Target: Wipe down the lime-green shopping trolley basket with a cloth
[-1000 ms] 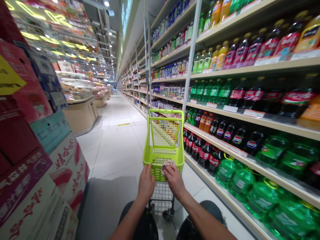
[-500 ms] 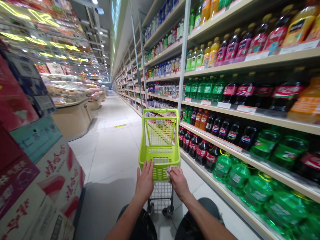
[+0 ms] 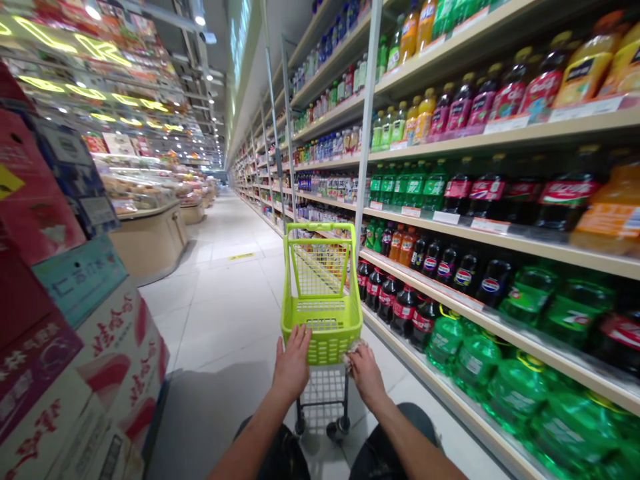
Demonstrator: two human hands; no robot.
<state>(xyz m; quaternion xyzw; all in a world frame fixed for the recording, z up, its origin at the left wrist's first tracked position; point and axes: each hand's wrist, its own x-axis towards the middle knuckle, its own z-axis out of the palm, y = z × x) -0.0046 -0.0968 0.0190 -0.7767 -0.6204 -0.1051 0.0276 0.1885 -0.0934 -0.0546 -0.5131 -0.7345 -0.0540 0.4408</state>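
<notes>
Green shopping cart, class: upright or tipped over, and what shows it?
Upright: the cart stands with its wheels on the floor and basket above.

Dk. btls. [image 3: 493,280] say "Pepsi", grn. btl. [image 3: 577,313] "7", neon sign [image 3: 103,51] "LK".

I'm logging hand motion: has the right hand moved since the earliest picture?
Yes: judged against the green cart, the right hand has shifted rightward and slightly down.
</notes>
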